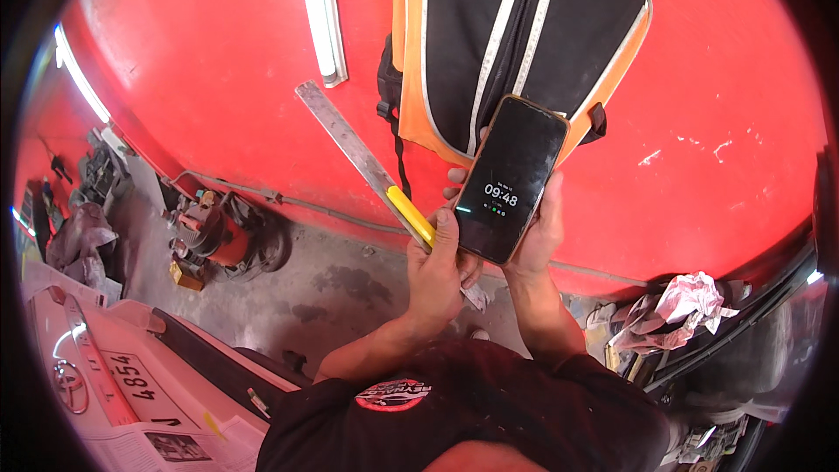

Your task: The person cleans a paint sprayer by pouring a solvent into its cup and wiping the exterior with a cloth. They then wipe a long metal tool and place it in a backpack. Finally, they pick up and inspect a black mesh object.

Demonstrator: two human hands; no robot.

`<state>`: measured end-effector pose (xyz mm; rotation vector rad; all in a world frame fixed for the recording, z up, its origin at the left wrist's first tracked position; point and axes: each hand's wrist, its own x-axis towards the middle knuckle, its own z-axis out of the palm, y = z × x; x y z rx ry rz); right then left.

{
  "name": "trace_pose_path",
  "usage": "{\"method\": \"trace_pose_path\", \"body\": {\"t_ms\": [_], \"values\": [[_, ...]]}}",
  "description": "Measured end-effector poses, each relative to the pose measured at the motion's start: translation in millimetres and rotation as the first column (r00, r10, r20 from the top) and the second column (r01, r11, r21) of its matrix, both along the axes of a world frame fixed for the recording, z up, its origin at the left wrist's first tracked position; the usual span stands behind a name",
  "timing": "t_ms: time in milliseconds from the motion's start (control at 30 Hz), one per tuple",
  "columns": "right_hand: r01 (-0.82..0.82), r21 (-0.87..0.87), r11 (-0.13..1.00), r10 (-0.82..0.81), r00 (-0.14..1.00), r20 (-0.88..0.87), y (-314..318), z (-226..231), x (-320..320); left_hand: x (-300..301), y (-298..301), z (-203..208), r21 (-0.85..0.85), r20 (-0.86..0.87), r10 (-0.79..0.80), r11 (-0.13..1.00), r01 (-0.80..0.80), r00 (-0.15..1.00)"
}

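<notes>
My right hand (539, 240) is wrapped round a smartphone (511, 177) from behind and its right side. The phone's screen is dark with a lit clock, and its case has an orange-brown edge. My left hand (434, 273) is closed on a long, worn metal ruler (350, 142), which slants up and to the left. A bright yellow stick-like piece (411, 215) lies along the ruler in the same grip; its kind is unclear. The left thumb is at the phone's lower left edge. Beyond the phone, a black and orange backpack (454, 44) hangs against the red wall (245, 114).
A tube light (320, 17) is fixed on the wall beside the backpack. At the left a red and black canister machine (214, 232) stands on the stained floor (323, 288). A white car (131, 385) is at lower left; crumpled paper (686, 301) lies at right.
</notes>
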<state>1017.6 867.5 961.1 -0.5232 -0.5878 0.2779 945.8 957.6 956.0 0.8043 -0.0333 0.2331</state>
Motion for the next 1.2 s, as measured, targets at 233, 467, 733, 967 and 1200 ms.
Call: {"method": "trace_pose_path", "body": {"t_ms": [233, 467, 733, 967, 1200], "values": [[0.15, -0.075, 0.986, -0.148, 0.988, 0.032, -3, 1, 6, 5, 3, -3, 0.04, 0.035, 0.006, 0.999, -0.008, 0.999], [0.771, -0.382, 0.51, -0.664, 0.635, 0.395, -53, 18, 17, 23, 21, -8, 0.248, 0.033, 0.196, 0.948, -0.198, 0.98], [0.982, -0.094, 0.166, -0.835, 0.191, 0.517, -39, 104, 50, 73, -4, -19, 0.343, 0.185, 0.387, 0.836, -0.428, 0.903], [0.923, -0.359, -0.135, -0.511, 0.246, 0.824, 0, 120, 47, 94, -9, -23, 0.416, 0.243, 0.484, 0.731, -0.541, 0.841], [0.923, -0.351, -0.159, -0.299, 0.293, 0.908, -6, 118, 33, 71, 2, -13, 0.504, 0.192, 0.244, 0.807, -0.309, 0.951]]}}
